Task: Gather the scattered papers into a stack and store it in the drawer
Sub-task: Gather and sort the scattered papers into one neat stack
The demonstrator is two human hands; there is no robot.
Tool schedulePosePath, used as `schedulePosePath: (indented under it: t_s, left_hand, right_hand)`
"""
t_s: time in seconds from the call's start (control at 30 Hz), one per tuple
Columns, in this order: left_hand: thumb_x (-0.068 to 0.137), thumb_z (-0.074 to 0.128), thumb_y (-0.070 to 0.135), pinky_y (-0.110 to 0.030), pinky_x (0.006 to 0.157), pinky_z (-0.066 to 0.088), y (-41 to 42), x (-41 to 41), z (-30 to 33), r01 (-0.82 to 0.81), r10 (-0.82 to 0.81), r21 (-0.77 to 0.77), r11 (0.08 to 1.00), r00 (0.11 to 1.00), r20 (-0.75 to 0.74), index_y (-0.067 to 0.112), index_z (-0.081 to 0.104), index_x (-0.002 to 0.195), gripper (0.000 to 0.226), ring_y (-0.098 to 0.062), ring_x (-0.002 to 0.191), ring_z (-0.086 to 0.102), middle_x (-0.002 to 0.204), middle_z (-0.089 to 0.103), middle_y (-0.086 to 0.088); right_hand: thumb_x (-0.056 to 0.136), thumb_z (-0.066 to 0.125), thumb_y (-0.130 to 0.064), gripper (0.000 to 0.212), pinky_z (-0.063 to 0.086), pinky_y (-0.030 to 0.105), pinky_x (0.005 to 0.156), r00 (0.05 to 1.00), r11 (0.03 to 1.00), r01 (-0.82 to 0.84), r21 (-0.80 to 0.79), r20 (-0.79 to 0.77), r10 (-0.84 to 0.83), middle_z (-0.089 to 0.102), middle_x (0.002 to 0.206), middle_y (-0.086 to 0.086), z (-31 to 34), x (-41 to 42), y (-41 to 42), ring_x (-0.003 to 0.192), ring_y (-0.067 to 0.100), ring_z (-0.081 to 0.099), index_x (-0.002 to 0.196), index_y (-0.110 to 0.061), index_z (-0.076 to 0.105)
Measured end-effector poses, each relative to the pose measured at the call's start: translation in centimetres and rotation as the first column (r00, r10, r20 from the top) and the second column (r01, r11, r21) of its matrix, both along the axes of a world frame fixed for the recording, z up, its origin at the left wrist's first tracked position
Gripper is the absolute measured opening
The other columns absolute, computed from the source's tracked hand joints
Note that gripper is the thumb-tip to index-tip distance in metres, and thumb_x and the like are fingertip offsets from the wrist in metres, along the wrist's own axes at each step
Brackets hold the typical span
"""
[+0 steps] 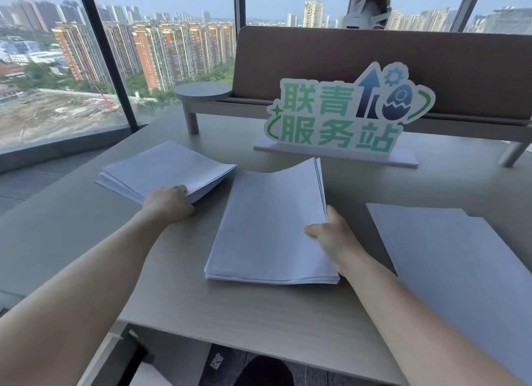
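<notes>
Three piles of white paper lie on the grey desk (259,313). The left pile (164,169) sits askew at the back left; my left hand (169,202) grips its near corner, fingers curled under the edge. The middle pile (267,224) is in front of me; my right hand (331,238) pinches its right edge, thumb on top, and the far right corner is lifted off the desk. The right pile (454,259) lies flat and untouched at the right. No drawer can be made out with certainty; something pale shows below the desk's front edge at the lower left.
A green and white cut-out sign (342,118) stands on a white base behind the middle pile. A brown divider panel (374,57) and a low grey shelf with a round end (203,90) run along the back. Windows are to the left. A person's head shows beyond the divider.
</notes>
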State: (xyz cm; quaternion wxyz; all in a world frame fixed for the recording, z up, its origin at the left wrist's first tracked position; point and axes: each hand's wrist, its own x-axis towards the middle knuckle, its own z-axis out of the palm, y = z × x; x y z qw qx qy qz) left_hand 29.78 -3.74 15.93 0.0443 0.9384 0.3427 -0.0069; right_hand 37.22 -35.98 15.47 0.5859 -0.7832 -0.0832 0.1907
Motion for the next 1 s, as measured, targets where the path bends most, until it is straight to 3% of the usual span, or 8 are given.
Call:
schedulePosePath:
  t_s: [0.27,0.4,0.53,0.7,0.9,1.0]
  left_hand:
    - [0.081,0.056,0.017,-0.033,0.081,0.047,0.2,-0.8,-0.9,0.014,-0.023,0.084,0.996,0.995,0.1,0.016,0.058,0.122,0.04,-0.036,0.103,0.059,0.113,0.065,-0.017]
    - [0.079,0.054,0.005,-0.035,0.073,0.045,0.4,-1.5,-1.1,0.029,-0.05,0.114,0.993,0.981,0.187,0.014,0.061,0.113,0.037,-0.04,0.097,0.06,0.104,0.066,-0.021]
    - [0.093,0.051,0.02,-0.037,0.063,0.041,0.9,-2.5,-1.3,0.062,-0.106,0.136,0.989,0.933,0.344,0.009,0.063,0.097,0.017,-0.044,0.084,0.061,0.089,0.066,-0.025]
    - [0.081,0.052,0.003,-0.031,0.058,0.036,0.8,-3.7,-1.6,0.011,-0.056,0.115,0.993,0.92,0.389,0.012,0.064,0.072,0.018,-0.038,0.068,0.058,0.069,0.062,-0.015]
    - [0.089,0.047,0.01,-0.031,0.059,0.034,-0.5,-3.7,-1.4,-0.075,0.003,0.113,0.991,0.846,0.533,0.018,0.067,0.085,0.022,-0.038,0.074,0.06,0.077,0.067,-0.015]
    - [0.093,0.046,0.014,-0.032,0.058,0.034,-0.8,-3.5,-0.8,-0.093,0.059,0.023,0.995,0.784,0.618,0.018,0.06,0.079,0.02,-0.04,0.072,0.058,0.072,0.062,-0.016]
  right_hand:
    - [0.08,0.057,-0.001,0.028,0.053,0.043,0.09,1.0,1.0,0.004,-0.019,0.003,-0.004,0.069,0.106,0.008,0.0,0.0,0.2,0.102,0.031,0.066,0.103,-0.016,0.058]
    - [0.078,0.057,-0.003,0.029,0.053,0.045,0.091,1.0,1.0,0.003,-0.031,-0.001,-0.004,0.068,0.107,0.009,0.0,-0.1,0.3,0.103,0.033,0.065,0.102,-0.017,0.058]
    - [0.08,0.057,-0.002,0.028,0.054,0.043,0.091,1.0,1.0,-0.002,-0.03,0.003,0.002,0.068,0.106,0.007,0.2,-0.3,0.3,0.101,0.029,0.066,0.103,-0.018,0.057]
    - [0.08,0.057,-0.001,0.029,0.054,0.045,0.091,1.0,0.999,-0.012,-0.031,0.011,0.012,0.069,0.105,0.006,0.2,-0.5,0.6,0.099,0.028,0.066,0.103,-0.019,0.058]
    - [0.083,0.056,0.001,0.03,0.054,0.041,0.088,1.0,1.0,-0.02,-0.015,0.007,0.02,0.069,0.105,0.005,0.4,-0.9,0.8,0.097,0.026,0.066,0.106,-0.017,0.058]
    - [0.083,0.055,0.002,0.027,0.053,0.042,0.088,1.0,1.0,0.004,0.012,-0.009,-0.004,0.069,0.106,0.01,0.5,-1.0,0.9,0.099,0.03,0.066,0.104,-0.015,0.059]
